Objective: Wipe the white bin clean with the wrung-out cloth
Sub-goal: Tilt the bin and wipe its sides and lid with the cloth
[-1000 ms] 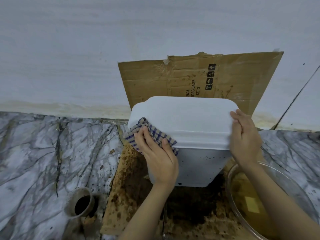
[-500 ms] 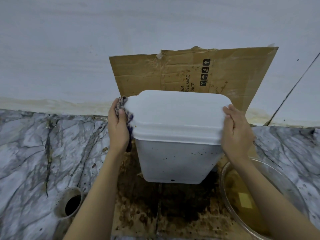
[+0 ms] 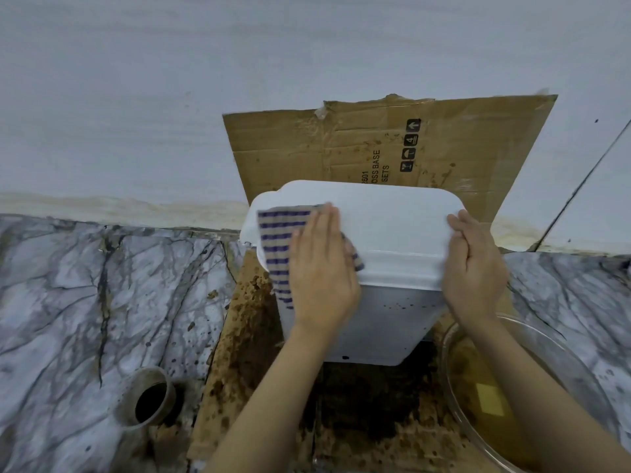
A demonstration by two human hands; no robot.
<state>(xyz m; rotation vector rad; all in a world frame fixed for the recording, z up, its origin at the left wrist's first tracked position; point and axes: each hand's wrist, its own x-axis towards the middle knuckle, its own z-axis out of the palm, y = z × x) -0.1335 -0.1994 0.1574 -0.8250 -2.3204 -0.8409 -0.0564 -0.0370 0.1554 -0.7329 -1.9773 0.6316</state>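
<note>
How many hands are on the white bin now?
2. The left hand presses the checked cloth on the white bin, left side; the right hand rests on its right edge.

left grip [image 3: 322, 271]: bare | right grip [image 3: 474, 264]: bare | forearms [image 3: 273, 401]: bare to frame edge

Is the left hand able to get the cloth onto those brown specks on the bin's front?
Probably yes: the specks lie bare on the white bin just beside the left hand and cloth, with nothing between.

Left hand [image 3: 321, 268] and cloth [image 3: 278, 233] from side of bin [image 3: 392, 227], seemingly, onto top.
</note>
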